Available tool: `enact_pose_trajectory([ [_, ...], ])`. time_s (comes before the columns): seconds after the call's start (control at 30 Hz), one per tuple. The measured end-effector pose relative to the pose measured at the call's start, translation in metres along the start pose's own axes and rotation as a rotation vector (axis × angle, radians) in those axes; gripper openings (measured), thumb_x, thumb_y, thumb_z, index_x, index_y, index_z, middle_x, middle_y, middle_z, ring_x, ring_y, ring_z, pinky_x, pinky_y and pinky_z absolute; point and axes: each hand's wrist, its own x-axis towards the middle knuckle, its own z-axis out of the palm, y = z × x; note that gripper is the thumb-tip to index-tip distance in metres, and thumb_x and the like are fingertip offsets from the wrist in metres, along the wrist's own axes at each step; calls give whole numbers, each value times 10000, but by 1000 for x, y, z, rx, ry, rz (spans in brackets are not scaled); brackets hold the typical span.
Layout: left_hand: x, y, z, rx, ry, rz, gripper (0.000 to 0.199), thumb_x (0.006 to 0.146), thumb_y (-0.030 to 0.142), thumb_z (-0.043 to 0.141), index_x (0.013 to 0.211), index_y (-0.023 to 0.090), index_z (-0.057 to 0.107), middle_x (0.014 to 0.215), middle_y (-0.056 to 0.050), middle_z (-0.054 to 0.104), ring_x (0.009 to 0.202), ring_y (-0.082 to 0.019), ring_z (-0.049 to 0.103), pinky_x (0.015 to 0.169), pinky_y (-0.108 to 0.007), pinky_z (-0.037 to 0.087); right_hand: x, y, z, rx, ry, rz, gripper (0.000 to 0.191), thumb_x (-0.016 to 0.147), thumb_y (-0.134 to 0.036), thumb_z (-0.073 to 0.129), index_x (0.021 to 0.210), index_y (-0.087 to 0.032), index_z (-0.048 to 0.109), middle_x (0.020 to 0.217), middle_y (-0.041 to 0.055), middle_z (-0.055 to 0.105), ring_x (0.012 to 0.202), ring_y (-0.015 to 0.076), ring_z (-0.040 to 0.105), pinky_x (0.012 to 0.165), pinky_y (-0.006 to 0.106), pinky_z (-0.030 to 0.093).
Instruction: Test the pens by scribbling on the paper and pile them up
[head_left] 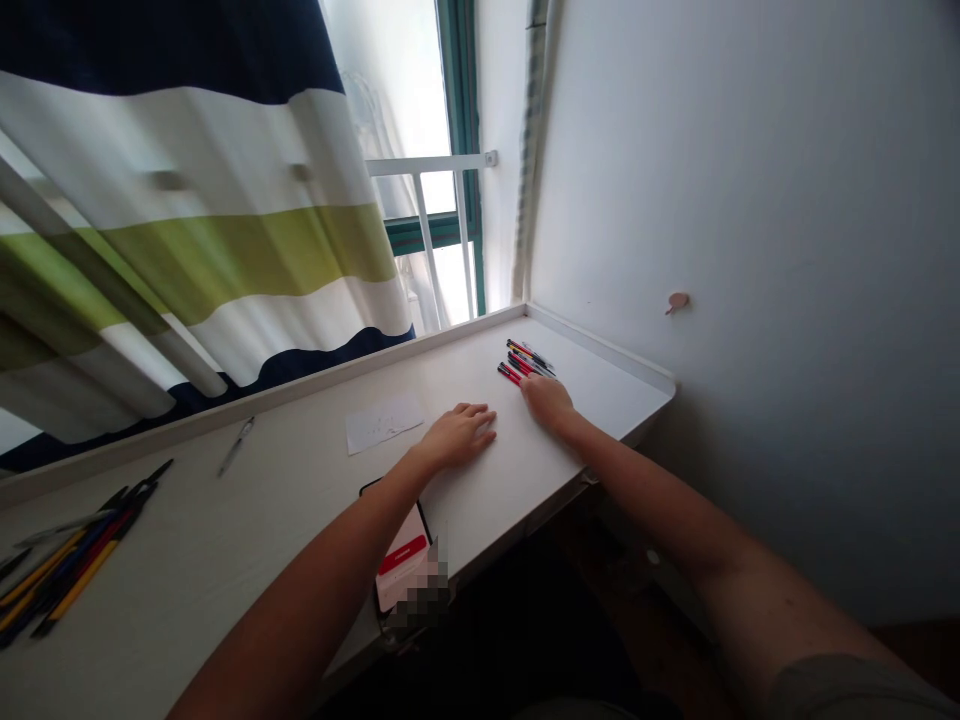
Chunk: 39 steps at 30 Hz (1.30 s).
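Observation:
On the white desk (300, 540), my left hand (459, 436) rests palm down with its fingers spread, right of a slip of paper (383, 424) with faint writing. My right hand (547, 400) is at the near side of a group of red, black and yellow pens (523, 358) by the far right corner. Its fingertips touch or cover the near ends of the pens, and whether they grip any is hidden. Under my left forearm lies a phone (405, 555) with a pink and red screen, partly covered.
Several dark, blue and yellow pens (82, 550) lie in a pile at the left. A single pen (236, 446) lies between them and the paper. A raised rim (600, 345) edges the desk. Behind are a striped curtain (225, 240) and a wall with a pink hook (678, 300).

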Motion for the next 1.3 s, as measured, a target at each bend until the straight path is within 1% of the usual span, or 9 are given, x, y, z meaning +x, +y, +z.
enact_pose_trajectory([
  [0.13,27,11,4,17,-15,12,509,1030,479,445,1462,254,593,1591,-89,537,1467,-313,469,1190,-476,407,-7,-3,12,75,60,-71,344,1074,-256,425,1230,-140,709,1297,196,692,1115,261,692,882,310,507],
  [0.27,39,13,9,34,9,-21,497,1006,485,482,1440,277,606,1567,-71,564,1453,-309,481,1174,-471,426,-11,-6,17,209,63,-154,325,1060,-274,455,1067,-142,751,1155,143,754,1035,226,698,876,286,475],
  [0.53,13,11,1,22,-40,-84,549,1013,507,495,1475,221,583,1615,-120,504,1491,-320,464,1229,-487,357,-16,-18,2,92,13,-109,352,1067,-267,434,1118,-127,753,1194,190,757,1097,266,712,886,308,489],
  [0.67,-54,-14,-15,-57,80,-184,533,1016,480,505,1474,219,586,1577,-104,554,1484,-286,474,1236,-454,357,-13,-30,-3,33,-3,-103,369,1053,-195,411,1114,-133,769,1179,224,759,1098,304,730,876,362,518],
  [0.87,-232,-80,-15,-102,466,-545,408,993,303,561,1374,191,655,1447,-94,657,1388,-231,541,1221,-397,402,12,-47,-3,-20,-30,-27,404,1000,-88,391,1011,-100,795,983,368,723,907,383,770,737,483,514],
  [0.97,-315,-104,-14,-22,603,-816,337,977,207,541,1274,189,699,1333,-96,708,1307,-243,589,1196,-430,429,36,-104,-4,25,59,-163,364,1033,-233,450,944,-188,800,991,309,739,892,347,760,756,477,498],
  [1.07,-369,-119,-16,98,639,-1051,318,976,169,516,1230,163,707,1282,-128,709,1269,-269,598,1166,-446,439,42,-217,-10,106,5,-548,295,1012,-254,512,1040,-188,798,1157,241,755,991,318,734,754,397,488],
  [1.2,-397,-129,-13,196,595,-1253,300,1009,224,518,1235,116,683,1311,-177,661,1261,-303,575,1125,-456,440,7,-392,-17,170,-71,-995,326,1024,-294,473,1126,-222,775,1190,124,769,1038,280,704,789,332,497],
  [1.3,-401,-137,-7,204,598,-1277,296,1029,252,519,1246,118,668,1306,-170,659,1227,-295,590,1103,-434,446,-28,-477,-13,133,-117,-1118,325,1014,-286,484,1179,-220,755,1248,128,749,1074,289,696,792,330,500],
])
